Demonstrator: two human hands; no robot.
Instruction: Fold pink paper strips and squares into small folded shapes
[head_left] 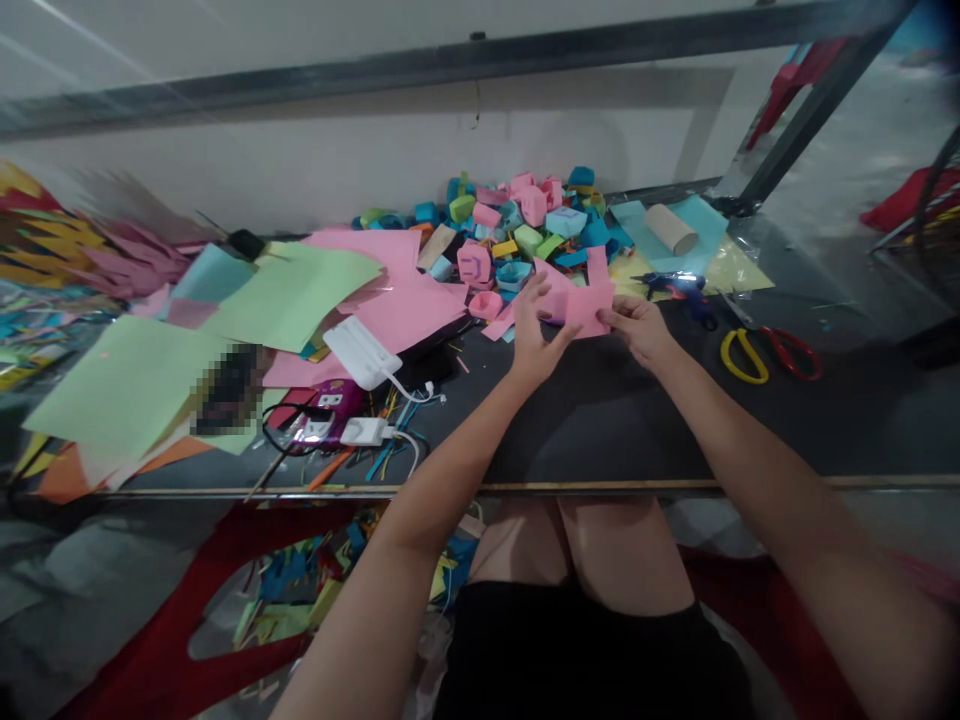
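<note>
A small piece of pink paper (pixel 589 310) is held just above the dark table. My right hand (pixel 637 328) pinches its right edge between thumb and fingers. At the paper's left side is my left hand (pixel 536 340), with fingers spread and the thumb at the lower left corner. Whether that thumb presses on the paper or only rests beside it is hard to see. Behind both hands lies a heap of small folded paper pieces (pixel 532 205) in pink, blue, green and yellow. A pair of scissors with yellow and red handles (pixel 744 357) lies right of my right hand.
A cardboard tube (pixel 671 230) rests on blue paper at the back right, near a blue glue gun (pixel 679 287). Green sheets (pixel 124 385) and pink sheets (pixel 405 305) cover the left side. A white power adapter (pixel 361 352) and a purple power strip (pixel 330 410) sit among cables and paper strips.
</note>
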